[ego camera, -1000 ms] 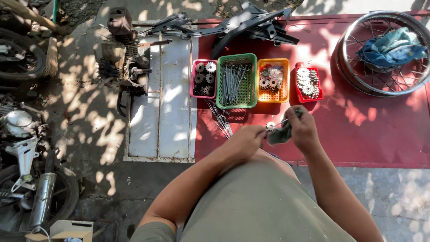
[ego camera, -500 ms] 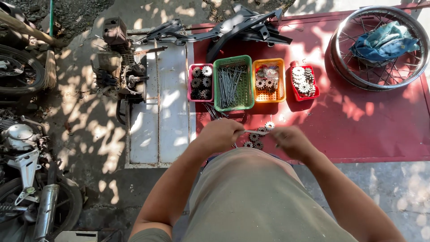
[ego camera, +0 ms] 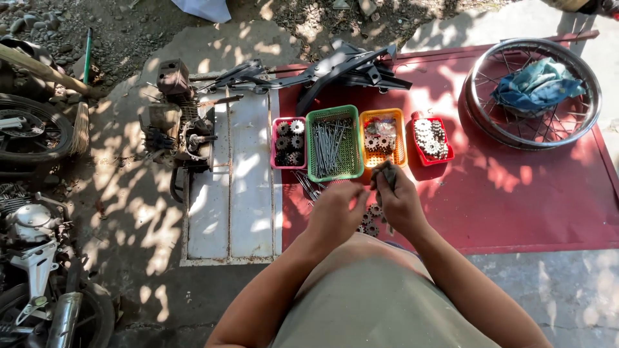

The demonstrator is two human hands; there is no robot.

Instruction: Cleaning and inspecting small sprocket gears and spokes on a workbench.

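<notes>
My right hand is closed around a dark grey rag, held just in front of the orange basket of gears. My left hand is close beside it with curled fingers; whether it holds a small part is hidden. Several small sprockets lie on the red mat under my hands. A pink basket of gears, a green basket of long spokes and a red basket of gears stand in a row beyond.
A spoked wheel rim with a blue cloth lies far right. Black frame parts lie behind the baskets. An engine block sits left beside a white metal sheet. Motorcycle parts crowd the left edge.
Both hands have shifted left and forward together, ending close to the orange and green baskets. The rag stays in my right hand.
</notes>
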